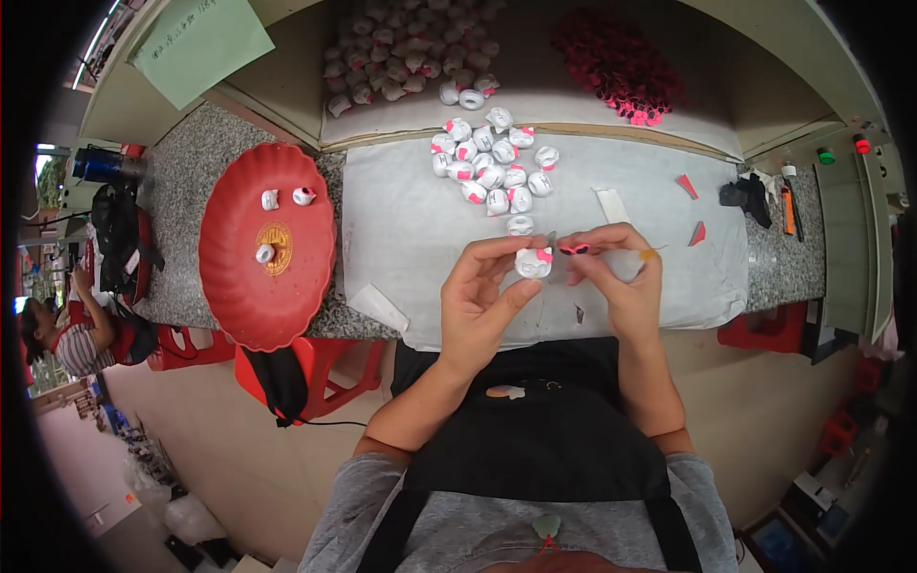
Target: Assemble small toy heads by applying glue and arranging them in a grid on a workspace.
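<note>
My left hand (478,301) pinches a small white cat-head figure (532,265) with a pink bow, its front turned up toward me. Close beside it, my right hand (632,291) grips a tiny pink-and-black piece (575,249) shaped like glasses between thumb and fingertips. A translucent object with an orange tip (626,265), perhaps a glue bottle, also lies in the right hand, partly covered by the fingers. The figure and the piece look slightly apart. Just beyond the left fingertips, a white figure (520,225) rests on the white sheet (401,210).
Several white figures (492,162) cluster on the sheet. More figures (411,48) and a pile of pink-and-black pieces (621,67) fill the shelf behind. At left, a red scalloped tray (215,239) holds three figures. An orange cutter (789,210) lies at right.
</note>
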Demonstrator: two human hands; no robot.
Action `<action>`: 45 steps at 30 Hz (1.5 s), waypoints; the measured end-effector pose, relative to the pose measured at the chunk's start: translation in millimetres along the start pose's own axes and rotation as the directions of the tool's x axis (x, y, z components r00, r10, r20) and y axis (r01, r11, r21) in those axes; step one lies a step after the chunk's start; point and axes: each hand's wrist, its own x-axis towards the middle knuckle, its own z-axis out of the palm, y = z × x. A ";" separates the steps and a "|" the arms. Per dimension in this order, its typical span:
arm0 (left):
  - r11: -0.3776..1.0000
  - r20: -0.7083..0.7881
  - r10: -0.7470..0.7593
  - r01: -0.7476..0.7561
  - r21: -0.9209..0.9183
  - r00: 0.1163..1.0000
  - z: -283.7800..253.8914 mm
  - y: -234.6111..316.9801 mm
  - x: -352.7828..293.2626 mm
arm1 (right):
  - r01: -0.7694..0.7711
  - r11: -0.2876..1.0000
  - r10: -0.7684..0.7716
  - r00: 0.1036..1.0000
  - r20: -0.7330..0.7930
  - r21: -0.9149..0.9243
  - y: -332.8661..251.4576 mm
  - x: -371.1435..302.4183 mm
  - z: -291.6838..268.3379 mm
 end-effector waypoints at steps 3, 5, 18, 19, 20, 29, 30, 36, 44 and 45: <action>0.999 -0.043 -0.031 0.032 0.007 0.999 -1.4 1.4 0.4 | 0.002 0.987 -0.001 1.000 -0.007 0.162 -0.9 -8.0 -9.0; 0.998 -0.020 0.005 -0.004 0.056 1.000 -3.3 -1.7 0.4 | -0.056 0.973 0.055 0.998 0.010 0.225 -5.0 -13.6 -10.7; 0.880 0.041 0.191 -0.190 0.435 0.981 -0.3 -2.1 3.0 | -0.098 0.966 0.074 0.991 0.108 0.237 -10.4 -10.3 8.3; 0.880 0.042 0.192 -0.192 0.434 0.980 -0.5 -2.0 2.5 | -0.096 0.967 0.072 0.992 0.107 0.237 -9.5 -10.0 9.0; 0.876 0.045 0.193 -0.193 0.442 0.980 -0.7 -2.0 2.3 | -0.101 0.966 0.080 0.992 0.097 0.238 -8.4 -9.3 9.9; 0.925 0.144 0.109 -0.154 0.348 0.984 -5.6 2.0 1.1 | -0.075 0.981 0.062 0.995 0.075 0.180 -0.3 -11.1 10.3; 0.965 0.102 0.028 -0.054 0.258 0.994 -5.2 2.8 1.0 | -0.040 0.993 0.031 0.997 0.077 0.114 0.6 -11.4 10.7; 0.997 0.057 -0.053 0.049 0.055 0.997 -6.4 6.6 -0.2 | 0.036 0.996 -0.033 0.998 -0.046 0.082 -2.3 -13.6 16.7; 0.996 0.118 -0.085 0.088 -0.017 0.989 -8.7 5.4 -3.2 | -0.080 0.995 0.069 0.978 0.195 0.052 -7.6 -14.4 14.6; 0.998 0.141 -0.058 0.059 -0.006 0.988 -8.7 5.1 -3.7 | -0.077 0.993 0.062 0.983 0.171 0.085 -6.8 -15.5 15.0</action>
